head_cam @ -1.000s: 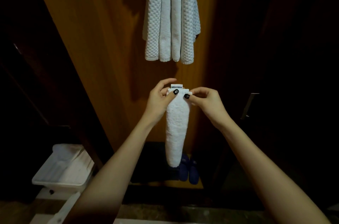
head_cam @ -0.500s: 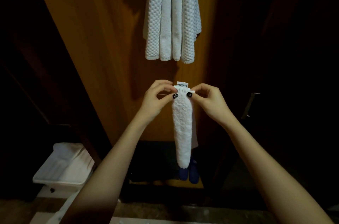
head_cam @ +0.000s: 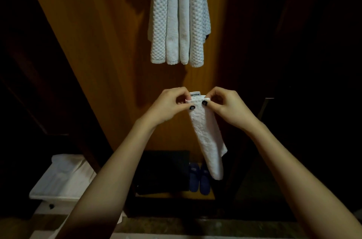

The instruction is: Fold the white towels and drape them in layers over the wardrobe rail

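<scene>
Tag point(head_cam: 195, 94) at the top edge of the towel point(head_cam: 207, 135) I hold: one line of dark print, too small to read. Blue slippers point(head_cam: 194, 180) each carry a pale patch, likewise illegible.

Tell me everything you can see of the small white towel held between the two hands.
The small white textured towel is folded into a narrow strip, hanging from its top edge and slanting slightly right as it tapers downward. The cloth looks soft and nubby. A small printed label stands up at the top. The left hand and right hand pinch its top corners, thumbs in front. A looser layer peeks out on its right side. It touches nothing else that shows.
</scene>
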Tool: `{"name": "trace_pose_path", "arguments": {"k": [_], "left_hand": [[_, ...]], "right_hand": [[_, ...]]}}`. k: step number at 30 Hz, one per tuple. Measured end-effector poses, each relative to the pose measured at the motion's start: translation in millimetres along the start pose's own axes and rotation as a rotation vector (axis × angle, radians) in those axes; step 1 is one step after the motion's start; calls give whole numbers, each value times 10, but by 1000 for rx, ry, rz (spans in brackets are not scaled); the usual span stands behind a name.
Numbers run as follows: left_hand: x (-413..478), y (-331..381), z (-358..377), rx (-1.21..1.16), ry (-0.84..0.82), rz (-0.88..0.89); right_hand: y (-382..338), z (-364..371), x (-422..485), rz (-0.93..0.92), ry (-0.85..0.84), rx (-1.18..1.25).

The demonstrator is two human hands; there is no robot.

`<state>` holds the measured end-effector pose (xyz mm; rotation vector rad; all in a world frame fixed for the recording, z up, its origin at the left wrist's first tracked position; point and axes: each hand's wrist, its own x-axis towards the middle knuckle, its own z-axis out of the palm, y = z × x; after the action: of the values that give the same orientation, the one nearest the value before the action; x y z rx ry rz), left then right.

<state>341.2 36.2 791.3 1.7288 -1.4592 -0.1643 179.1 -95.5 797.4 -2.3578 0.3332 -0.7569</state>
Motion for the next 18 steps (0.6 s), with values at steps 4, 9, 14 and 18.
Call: {"name": "trace_pose_path", "arguments": {"k": [4,9,14,18], "left_hand": [[35,53,-22,-76,-48,-36],[85,99,29,-338,48,-28],[19,138,141,-420,-8,17],[125,194,138,-449,139,18]], "right_hand": [[-3,-47,18,9,27,-35],[-43,-14,109,30,150,107],[-113,-119,293,74,243,392],[-205,-149,475,88,276,427]]}}
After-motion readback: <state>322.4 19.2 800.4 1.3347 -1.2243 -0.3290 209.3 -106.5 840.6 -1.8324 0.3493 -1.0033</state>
